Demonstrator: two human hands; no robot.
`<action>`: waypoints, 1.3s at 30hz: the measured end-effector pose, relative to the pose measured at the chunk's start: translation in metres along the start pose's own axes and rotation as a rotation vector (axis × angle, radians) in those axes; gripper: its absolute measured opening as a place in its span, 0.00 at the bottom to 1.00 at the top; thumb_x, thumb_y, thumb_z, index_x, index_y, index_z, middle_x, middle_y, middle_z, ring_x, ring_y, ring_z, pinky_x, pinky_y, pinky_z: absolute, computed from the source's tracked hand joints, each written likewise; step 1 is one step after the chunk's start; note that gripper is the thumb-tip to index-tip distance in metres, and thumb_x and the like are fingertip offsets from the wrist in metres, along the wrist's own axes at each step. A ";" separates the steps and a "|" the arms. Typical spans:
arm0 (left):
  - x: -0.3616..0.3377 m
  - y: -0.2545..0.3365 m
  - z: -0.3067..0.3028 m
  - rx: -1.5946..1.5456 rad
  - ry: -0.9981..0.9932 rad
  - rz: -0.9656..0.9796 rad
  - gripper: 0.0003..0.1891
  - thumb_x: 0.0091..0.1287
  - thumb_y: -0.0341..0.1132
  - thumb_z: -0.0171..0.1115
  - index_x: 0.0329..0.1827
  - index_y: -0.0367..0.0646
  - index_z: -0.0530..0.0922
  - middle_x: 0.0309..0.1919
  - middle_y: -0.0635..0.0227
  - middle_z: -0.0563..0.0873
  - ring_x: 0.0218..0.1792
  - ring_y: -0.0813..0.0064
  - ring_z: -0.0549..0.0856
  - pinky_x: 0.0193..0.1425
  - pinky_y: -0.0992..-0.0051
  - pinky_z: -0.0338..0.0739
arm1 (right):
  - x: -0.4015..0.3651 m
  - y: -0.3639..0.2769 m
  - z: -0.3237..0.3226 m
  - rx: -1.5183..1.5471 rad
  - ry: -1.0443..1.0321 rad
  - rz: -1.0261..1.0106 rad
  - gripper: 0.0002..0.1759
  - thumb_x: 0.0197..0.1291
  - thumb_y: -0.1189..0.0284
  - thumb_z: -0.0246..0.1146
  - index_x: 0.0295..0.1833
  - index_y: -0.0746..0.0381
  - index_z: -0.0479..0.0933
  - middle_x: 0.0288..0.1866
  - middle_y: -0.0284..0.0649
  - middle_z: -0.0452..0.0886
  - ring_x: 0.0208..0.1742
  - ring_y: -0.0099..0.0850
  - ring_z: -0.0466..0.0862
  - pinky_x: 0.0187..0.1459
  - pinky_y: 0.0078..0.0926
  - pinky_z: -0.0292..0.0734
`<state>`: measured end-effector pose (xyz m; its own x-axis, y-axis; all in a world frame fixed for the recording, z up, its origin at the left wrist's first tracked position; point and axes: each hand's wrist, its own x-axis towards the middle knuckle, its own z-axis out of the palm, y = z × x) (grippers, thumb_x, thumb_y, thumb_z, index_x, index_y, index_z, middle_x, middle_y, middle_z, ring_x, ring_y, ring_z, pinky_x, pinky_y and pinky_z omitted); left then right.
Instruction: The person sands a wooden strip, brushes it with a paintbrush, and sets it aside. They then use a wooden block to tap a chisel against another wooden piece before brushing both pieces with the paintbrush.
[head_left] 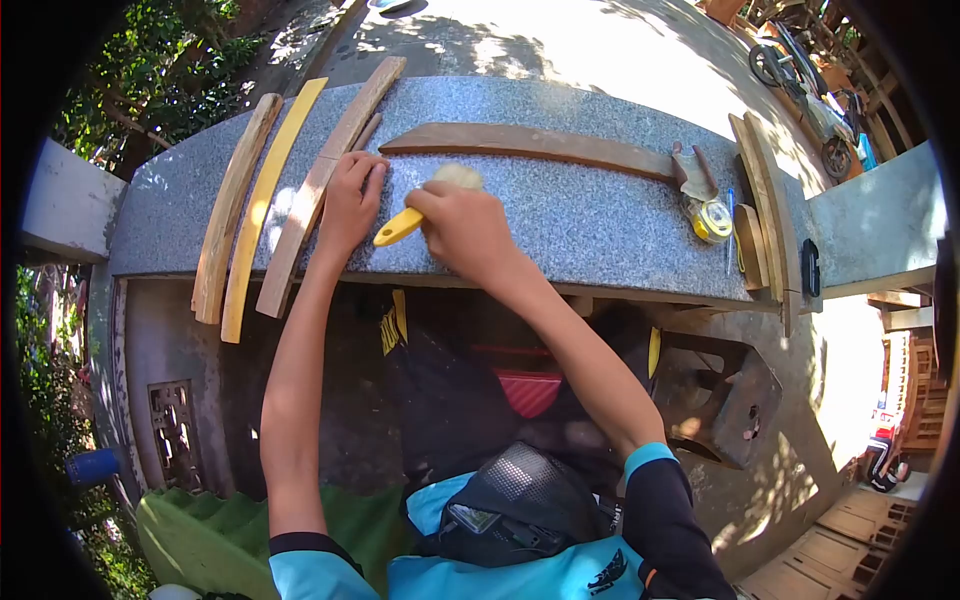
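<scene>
My right hand (pixel 465 225) grips a flat paintbrush by its yellow handle (pixel 399 228). The brush's pale bristles (pixel 458 177) point away from me, low over the grey granite tabletop (pixel 560 215). Close by on the left, my left hand (pixel 352 195) has its fingers curled down over a thin dark wooden stick (pixel 370 128). That stick lies along the right side of a long brown plank (pixel 325 175), and the hand hides its middle. Beyond both hands, a dark wooden slat (pixel 520 141) with a pointed left end lies crosswise.
A yellow strip (pixel 268 190) and a rough-edged plank (pixel 236 200) lie at the left. On the right are a pincer-like tool (pixel 694 175), a tape measure (pixel 712 221), a blue pen (pixel 730 228) and upright-lying boards (pixel 765 200). A motorcycle (pixel 800 85) stands beyond.
</scene>
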<state>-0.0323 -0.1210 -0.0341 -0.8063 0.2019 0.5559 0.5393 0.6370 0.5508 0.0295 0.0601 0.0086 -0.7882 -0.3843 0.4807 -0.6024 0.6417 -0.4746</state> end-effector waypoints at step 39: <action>-0.008 0.004 0.002 0.068 0.061 0.024 0.06 0.60 0.31 0.58 0.37 0.39 0.76 0.38 0.58 0.76 0.42 0.56 0.77 0.48 0.62 0.72 | -0.045 0.087 -0.061 0.645 -0.064 0.604 0.18 0.65 0.61 0.55 0.41 0.69 0.70 0.26 0.36 0.76 0.22 0.23 0.78 0.24 0.20 0.76</action>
<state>-0.0243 -0.1187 -0.0378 -0.7757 0.1737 0.6067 0.5392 0.6819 0.4942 0.0198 0.1736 -0.0094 -0.9886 -0.1490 -0.0196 -0.0193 0.2553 -0.9667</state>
